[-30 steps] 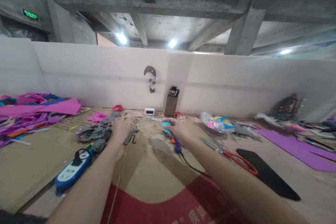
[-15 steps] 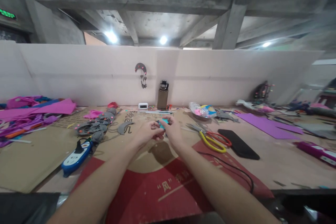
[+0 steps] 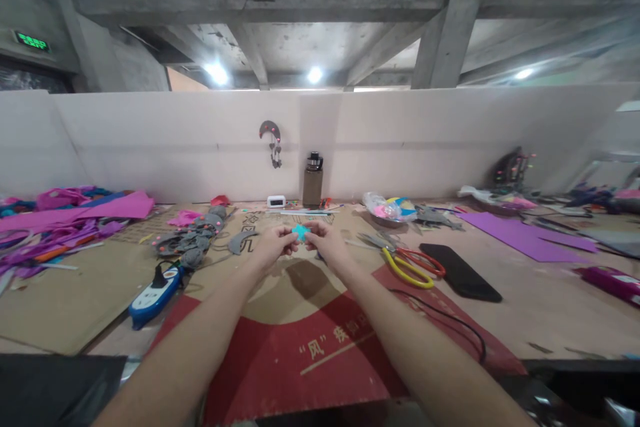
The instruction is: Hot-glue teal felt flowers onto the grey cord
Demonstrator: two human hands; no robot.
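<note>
A small turquoise piece [image 3: 301, 233], perhaps felt or foam, is pinched between my two hands above the cardboard; its exact shape is too small to make out. My left hand [image 3: 278, 245] grips its left side with thumb and fingers closed. On the other side, my right hand [image 3: 324, 241] pinches the right edge. Below them lies a red and brown cardboard sheet [image 3: 295, 373], with the hands' shadow on it. A grey crescent-shaped piece [image 3: 243, 241] rests left of my left hand. Scissors with yellow and red handles [image 3: 410, 268] lie right of my right hand.
A black phone [image 3: 460, 272] and a cable [image 3: 445, 315] lie at right. At left are a blue-white power strip [image 3: 157, 295], grey decorated pieces [image 3: 187, 240] and pink-purple scraps [image 3: 120, 208]. A bottle [image 3: 313, 183] and small clock [image 3: 276, 201] stand by the wall. Purple sheets [image 3: 525, 238] lie far right.
My hands have spread slightly apart and straightened, and the turquoise piece now shows more fully between the fingertips. The view has shifted a little to the left.
</note>
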